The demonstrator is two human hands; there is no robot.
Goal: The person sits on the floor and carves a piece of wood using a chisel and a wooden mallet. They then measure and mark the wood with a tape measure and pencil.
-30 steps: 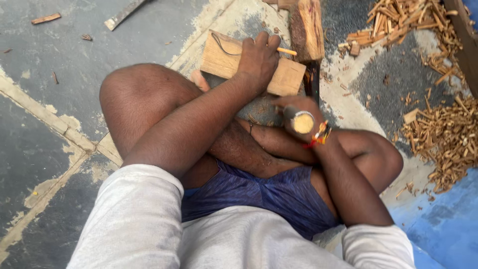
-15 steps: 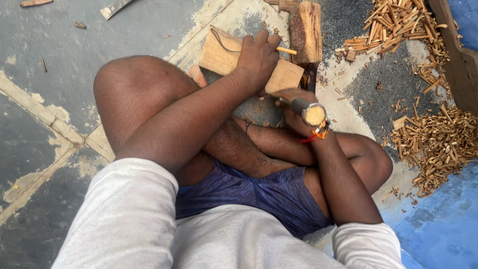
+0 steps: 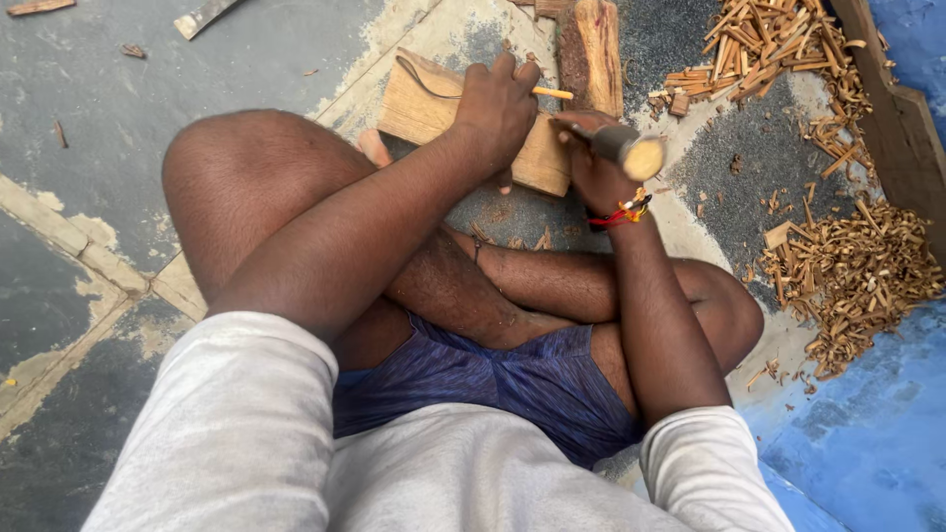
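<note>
Currently your left hand [image 3: 498,103] presses flat on the block [image 3: 434,108], which lies on the floor [image 3: 118,118] before your crossed legs, its grip pinching a thin stick [image 3: 552,94]. Your right hand [image 3: 591,163] is clamped on the tool handle [image 3: 631,150] just beside the block's near edge. Keep fingers behind the cutting line, and strike short.

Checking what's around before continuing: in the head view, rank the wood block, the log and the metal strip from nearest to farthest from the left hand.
1. Wood block: under the left hand.
2. Log: just right, beyond.
3. Metal strip: far upper left.
</note>
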